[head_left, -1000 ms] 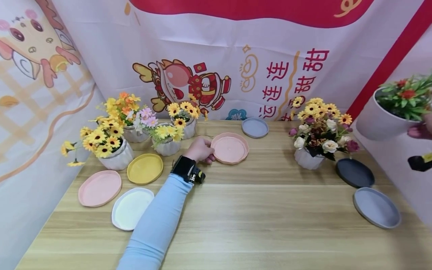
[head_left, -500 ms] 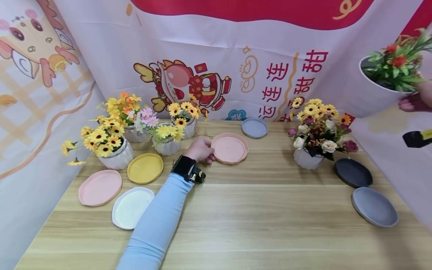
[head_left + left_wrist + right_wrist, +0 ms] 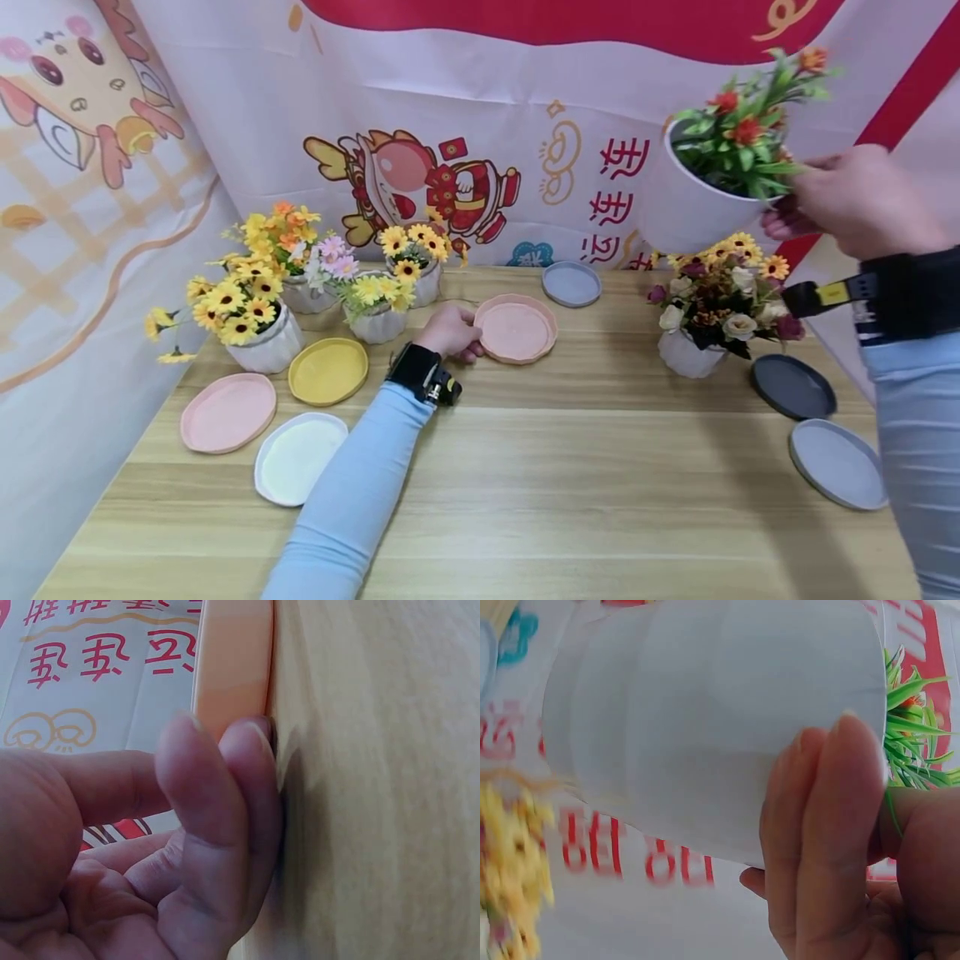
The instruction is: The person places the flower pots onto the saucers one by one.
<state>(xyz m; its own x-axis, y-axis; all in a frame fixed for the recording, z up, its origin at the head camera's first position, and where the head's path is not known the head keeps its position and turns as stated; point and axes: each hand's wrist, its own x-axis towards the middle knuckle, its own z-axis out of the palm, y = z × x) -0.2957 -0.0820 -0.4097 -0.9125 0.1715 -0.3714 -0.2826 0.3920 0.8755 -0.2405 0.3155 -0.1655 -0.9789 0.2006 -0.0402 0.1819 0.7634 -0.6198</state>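
My right hand (image 3: 862,196) grips the rim of a white flowerpot (image 3: 701,204) holding green leaves and red artificial flowers (image 3: 746,131). The pot is tilted, held in the air above a smaller pot of roses and yellow daisies (image 3: 708,308). In the right wrist view, fingers (image 3: 840,817) lie along the outside of the pot wall, with the thumb at the rim. At mid-table my left hand (image 3: 450,332) pinches the left edge of a peach plant saucer (image 3: 516,329), which lies flat. In the left wrist view, curled fingers (image 3: 202,787) meet the saucer's side (image 3: 234,667).
Several potted flowers (image 3: 262,337) stand at the back left. Near them lie a yellow saucer (image 3: 328,371), a pink one (image 3: 228,412) and a white one (image 3: 300,458). A small grey-blue saucer (image 3: 572,283) sits behind; dark (image 3: 793,387) and grey (image 3: 837,463) saucers lie at right.
My right hand has carried the flowerpot leftward from the right edge and raised it, so the forearm now shows. The left hand has stayed on the peach saucer.
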